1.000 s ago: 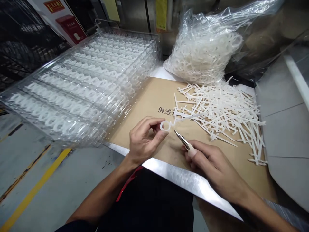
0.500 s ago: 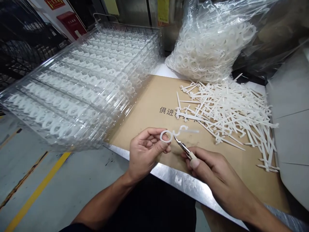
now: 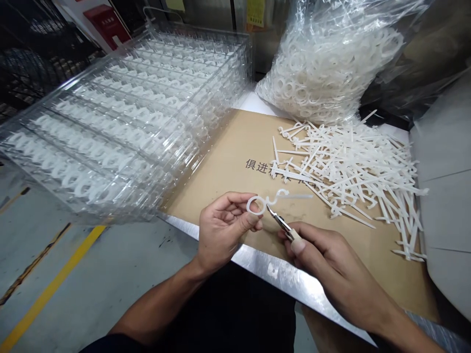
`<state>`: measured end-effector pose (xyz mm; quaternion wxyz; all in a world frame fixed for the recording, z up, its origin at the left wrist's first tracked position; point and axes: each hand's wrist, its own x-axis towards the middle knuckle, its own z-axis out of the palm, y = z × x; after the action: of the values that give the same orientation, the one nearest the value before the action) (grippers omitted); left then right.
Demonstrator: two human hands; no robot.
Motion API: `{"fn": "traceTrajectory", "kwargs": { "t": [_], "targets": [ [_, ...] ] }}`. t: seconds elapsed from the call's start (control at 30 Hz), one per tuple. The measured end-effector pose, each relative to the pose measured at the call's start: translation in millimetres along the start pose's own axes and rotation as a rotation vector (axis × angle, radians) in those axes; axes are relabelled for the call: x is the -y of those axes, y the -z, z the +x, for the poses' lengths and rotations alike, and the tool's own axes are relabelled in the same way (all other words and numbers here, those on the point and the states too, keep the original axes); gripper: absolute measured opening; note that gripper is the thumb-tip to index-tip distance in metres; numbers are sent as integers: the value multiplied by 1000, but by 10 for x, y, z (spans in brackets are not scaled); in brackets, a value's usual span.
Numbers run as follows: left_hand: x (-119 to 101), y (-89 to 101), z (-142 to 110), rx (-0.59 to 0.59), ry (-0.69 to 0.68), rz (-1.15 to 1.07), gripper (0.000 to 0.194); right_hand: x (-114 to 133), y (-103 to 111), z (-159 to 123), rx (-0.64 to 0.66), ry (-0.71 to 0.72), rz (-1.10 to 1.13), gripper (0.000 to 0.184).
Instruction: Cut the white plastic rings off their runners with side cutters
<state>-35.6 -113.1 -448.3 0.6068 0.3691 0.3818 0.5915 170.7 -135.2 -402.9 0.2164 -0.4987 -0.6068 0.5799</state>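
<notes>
On the cardboard sheet [image 3: 221, 162], at its right part, the pile of plastic strips [image 3: 349, 166] lies. Behind it is the bag of rings [image 3: 324, 73]; at left, the stacked trays [image 3: 128, 122].

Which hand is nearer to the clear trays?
Left. The left hand is to the right of the clear trays; the right hand, holding a metal tool, is farther right.

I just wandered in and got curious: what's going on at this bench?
A person pinches a white plastic ring in the left hand; a curly stem with a thin strip extends from it. The right hand holds a small cutting tool, its tip at the stem beside the ring. Loose white strips lie on the cardboard, near a bag of rings and clear trays of white pieces.
</notes>
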Motion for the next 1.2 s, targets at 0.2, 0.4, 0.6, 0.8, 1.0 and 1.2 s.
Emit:
{"fn": "traceTrajectory", "kwargs": {
  "t": [0.2,0.4,0.6,0.8,1.0,1.2],
  "targets": [
    [5,-9,1,0,-9,23,21,6,-7,14,-3,0,-5,40],
    [8,-10,-7,-3,-29,74,21,5,0,4,-5,-3,4,40],
    [18,6,-22,-19,-34,147,23,-7,-5,10,-6,-12,20,40],
    [2,-3,-19,-14,-37,144,23,-17,-6,-5,-3,-24,22,40],
    [4,-6,-19,-7,-48,131,23,-2,-5,-3,-3,-30,13,40],
    [17,6,-27,-19,-40,158,25,4,-6,4,-9,-19,-8,40]
  ]
}}
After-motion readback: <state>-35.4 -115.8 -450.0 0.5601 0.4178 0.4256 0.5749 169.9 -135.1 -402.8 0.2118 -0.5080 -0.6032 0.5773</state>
